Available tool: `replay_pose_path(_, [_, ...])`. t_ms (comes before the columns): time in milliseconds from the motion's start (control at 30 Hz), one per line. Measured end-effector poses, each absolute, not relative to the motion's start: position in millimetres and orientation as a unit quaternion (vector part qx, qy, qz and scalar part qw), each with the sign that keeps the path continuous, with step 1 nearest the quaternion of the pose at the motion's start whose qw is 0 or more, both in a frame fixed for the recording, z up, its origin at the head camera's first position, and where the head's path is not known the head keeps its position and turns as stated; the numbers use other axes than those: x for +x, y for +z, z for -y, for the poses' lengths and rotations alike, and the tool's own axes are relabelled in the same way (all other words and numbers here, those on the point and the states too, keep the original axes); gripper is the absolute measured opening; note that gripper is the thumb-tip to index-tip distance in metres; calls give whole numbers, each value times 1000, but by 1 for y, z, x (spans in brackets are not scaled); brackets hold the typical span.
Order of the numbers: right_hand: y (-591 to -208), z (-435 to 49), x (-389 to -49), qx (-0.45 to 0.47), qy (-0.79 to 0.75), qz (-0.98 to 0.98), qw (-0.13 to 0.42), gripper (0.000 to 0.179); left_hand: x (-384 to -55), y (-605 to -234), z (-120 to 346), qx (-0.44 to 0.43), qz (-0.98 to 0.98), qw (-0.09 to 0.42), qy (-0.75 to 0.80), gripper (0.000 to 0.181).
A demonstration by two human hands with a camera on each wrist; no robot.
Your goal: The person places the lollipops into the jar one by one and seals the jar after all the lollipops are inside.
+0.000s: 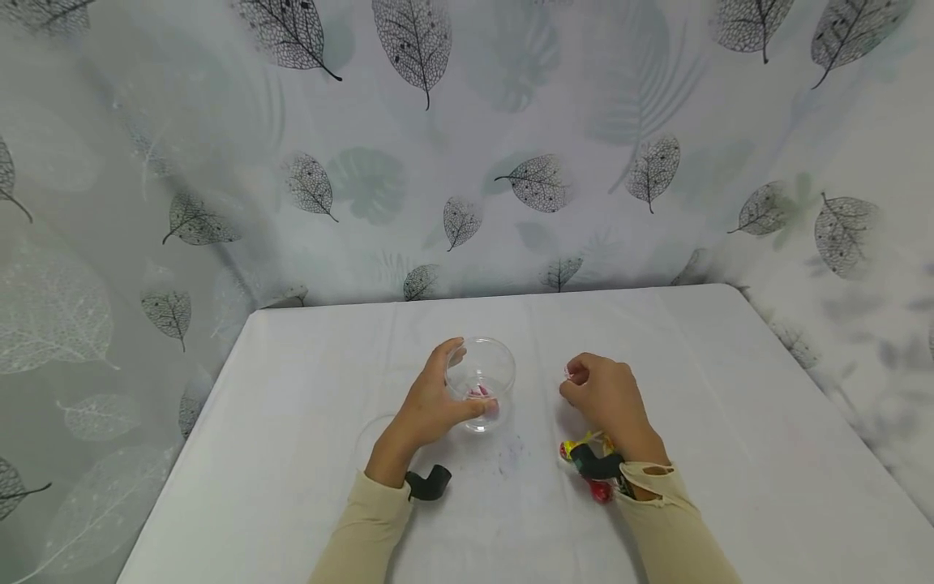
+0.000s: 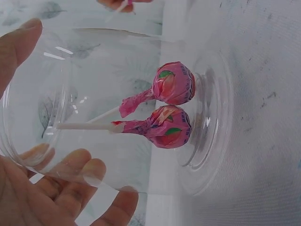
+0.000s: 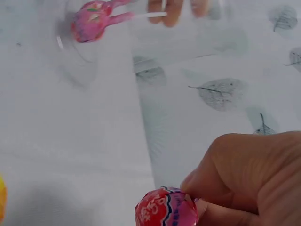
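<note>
- At the near side of the table (image 1: 292, 389), two beige sleeves (image 1: 368, 519) come in from the lower edge, with a black wrist mount (image 1: 430, 484) at the left wrist.
- Just beyond the right sleeve, a yellow-wrapped sweet (image 1: 568, 448) and a red-wrapped sweet (image 1: 601, 491) lie beside and partly beneath the right wrist; exact count cannot be told.
- Beside the left wrist, a faint clear ring (image 1: 365, 430) on the cloth, partly covered by the arm; possibly a lid.
- Further in, left hand (image 1: 426, 410): fingers curve round the wall of a clear cup (image 1: 481, 377), slightly parted from one another, thumb on the opposite side. Cup stands roughly upright; whether its base bears on the table cannot be told.
- Inside the cup, two pink lollipops, one (image 2: 175, 83) just beside the other (image 2: 170, 127), heads at the base, sticks toward the mouth.
- To the right of the cup and apart from it, right hand (image 1: 606, 397): thumb and forefinger pinch a third lollipop (image 3: 167, 207) close behind its wrapped head. Remaining fingers: state unclear.
- Step in hand (judgement): carrying this third piece to the cup. Next move probably calls for bringing it over the rim, head down, and releasing it beside the pair while the left hand steadies the wall. Risk: stick catching the rim.
- Beyond the far table edge, a leaf-printed backdrop (image 1: 416, 219).
</note>
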State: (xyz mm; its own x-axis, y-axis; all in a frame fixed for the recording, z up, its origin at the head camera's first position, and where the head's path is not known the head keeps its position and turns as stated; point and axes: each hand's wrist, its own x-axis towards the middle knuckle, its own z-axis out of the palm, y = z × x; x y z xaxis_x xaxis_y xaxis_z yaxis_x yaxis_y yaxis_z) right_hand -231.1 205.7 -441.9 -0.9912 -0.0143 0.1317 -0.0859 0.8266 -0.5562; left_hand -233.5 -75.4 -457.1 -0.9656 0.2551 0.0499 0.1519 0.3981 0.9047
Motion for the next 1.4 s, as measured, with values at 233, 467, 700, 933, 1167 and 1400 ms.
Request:
replay_pose_path(233, [-433, -208, -226, 21, 329, 940, 88, 14, -234, -457, 76, 126, -833, 48, 536, 109])
replay_pose_path(467, [-437, -209, -223, 11, 349, 933, 86, 8, -234, -459, 75, 123, -836, 50, 532, 110])
replay_pose_path(700, [-439, -211, -221, 17, 392, 916, 85, 6, -232, -459, 74, 119, -836, 51, 534, 108])
replay_pose_path(933, [-436, -211, -221, 13, 416, 905, 85, 10, -232, -459, 74, 116, -842, 43, 526, 109])
replay_pose_path(1167, [-432, -207, -220, 7, 424, 901, 96, 11, -233, -459, 75, 112, -843, 41, 524, 109])
replay_pose_path(1400, [-430, -207, -217, 31, 454, 881, 130, 8, -233, -460, 75, 116, -840, 42, 529, 107])
